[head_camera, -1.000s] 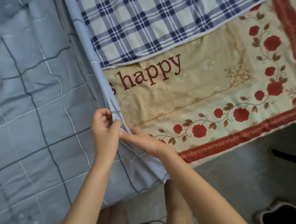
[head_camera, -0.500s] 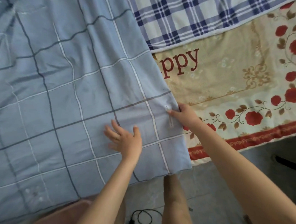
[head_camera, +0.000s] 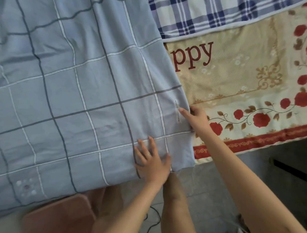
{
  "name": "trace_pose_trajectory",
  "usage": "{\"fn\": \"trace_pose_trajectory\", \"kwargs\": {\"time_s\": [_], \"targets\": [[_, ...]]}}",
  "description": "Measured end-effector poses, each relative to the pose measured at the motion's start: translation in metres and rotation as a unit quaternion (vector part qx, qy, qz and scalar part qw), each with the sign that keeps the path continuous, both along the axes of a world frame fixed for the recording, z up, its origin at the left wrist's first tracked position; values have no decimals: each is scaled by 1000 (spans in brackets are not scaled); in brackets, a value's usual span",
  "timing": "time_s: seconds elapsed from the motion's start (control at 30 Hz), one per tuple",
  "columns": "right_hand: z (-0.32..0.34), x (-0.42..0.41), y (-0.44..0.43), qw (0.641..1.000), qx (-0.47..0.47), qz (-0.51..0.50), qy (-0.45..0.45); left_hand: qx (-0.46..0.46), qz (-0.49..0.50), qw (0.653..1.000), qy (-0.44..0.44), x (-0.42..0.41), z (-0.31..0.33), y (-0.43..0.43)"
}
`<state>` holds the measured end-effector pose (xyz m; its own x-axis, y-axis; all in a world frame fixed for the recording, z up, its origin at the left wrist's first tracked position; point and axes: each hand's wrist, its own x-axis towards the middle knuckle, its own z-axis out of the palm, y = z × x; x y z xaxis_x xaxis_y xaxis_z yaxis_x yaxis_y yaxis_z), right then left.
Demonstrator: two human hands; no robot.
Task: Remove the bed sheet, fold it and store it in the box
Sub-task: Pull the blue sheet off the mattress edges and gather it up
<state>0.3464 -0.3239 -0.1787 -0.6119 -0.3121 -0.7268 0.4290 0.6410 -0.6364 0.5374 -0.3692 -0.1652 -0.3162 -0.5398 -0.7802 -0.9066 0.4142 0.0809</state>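
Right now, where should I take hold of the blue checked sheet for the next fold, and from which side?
Probably its right edge, near the front corner, coming from the right. That edge of the blue checked sheet lies free on the floral cover, so fingers can slip under it; the right hand pinches there, while the left hand presses flat.

1.0 s ago → now: sheet (head_camera: 68, 103) no longer gathered in a fold left of the print (head_camera: 193, 56). It is spread flat, its edge now over the print's first letters, only "ppy" showing. L hand (head_camera: 152, 163) let go of the fold; now flat, fingers splayed on sheet, below-left of print. R hand (head_camera: 197, 117) moved to sheet's edge below print, thumb on top, pinching it.
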Motion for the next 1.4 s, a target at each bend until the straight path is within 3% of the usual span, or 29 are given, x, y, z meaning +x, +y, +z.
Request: {"fn": "trace_pose_trajectory", "kwargs": {"time_s": [0.1, 0.17, 0.23, 0.3, 0.4, 0.47, 0.57, 0.63, 0.7, 0.77, 0.8, 0.83, 0.87, 0.9, 0.93, 1.07, 1.13, 1.2, 1.27, 1.33, 1.37, 1.4], "targets": [[4, 16, 28, 993, -3, 63, -95, 193, -111, 974, 44, 12, 17, 44], [3, 31, 51, 979, 8, 139, -149, 311, -109, 940, 92, 18, 28, 54], [-1, 48, 75, 965, 43, 221, -136, 349, -67, 918, 174, 24, 35, 49], [-3, 62, 95, 964, 62, 246, -84, 285, -34, 928, 237, 27, 42, 35], [-2, 71, 116, 978, 100, 181, -21, -1, -59, 946, 318, 30, 31, -5], [3, 75, 124, 978, 139, 157, 8, -122, -12, 966, 228, 30, 13, -39], [16, 82, 113, 972, 203, 21, 119, -126, 77, 988, 47, 30, -12, -44], [26, 85, 77, 948, 189, -60, 249, -80, -39, 996, 32, 38, -20, -7], [27, 92, 19, 922, 81, 67, 374, 10, -218, 971, 92, 50, -13, 38], [20, 105, -41, 849, -23, 306, 429, 45, -359, 918, 163, 54, 0, 59], [14, 111, -65, 767, -44, 452, 453, 46, -392, 901, 179, 52, 6, 56], [3, 109, -81, 660, -58, 581, 473, 28, -404, 894, 193, 53, 8, 47], [-9, 95, -90, 570, -49, 663, 483, 9, -396, 897, 196, 55, 6, 35], [-19, 70, -92, 529, -21, 695, 487, -16, -380, 902, 201, 56, 5, 20], [-27, 39, -91, 533, 19, 689, 491, -38, -363, 907, 209, 59, 2, 2], [-27, -59, -83, 707, 273, 501, 418, -127, -294, 923, 212, 72, -16, -96], [-18, -46, -99, 748, 325, 411, 408, -168, -268, 924, 217, 77, -23, -143], [-11, -6, -128, 754, 301, 360, 459, -192, -221, 931, 217, 80, -25, -180], [-8, 46, -157, 718, 178, 428, 519, -221, -156, 943, 192, 81, -28, -211], [-11, 99, -186, 604, 28, 597, 527, -246, -77, 954, 150, 88, -31, -252], [-15, 108, -193, 544, -3, 666, 510, -250, -48, 958, 130, 93, -35, -271], [-21, 100, -201, 511, -12, 703, 495, -246, -23, 963, 112, 101, -40, -291]]}}
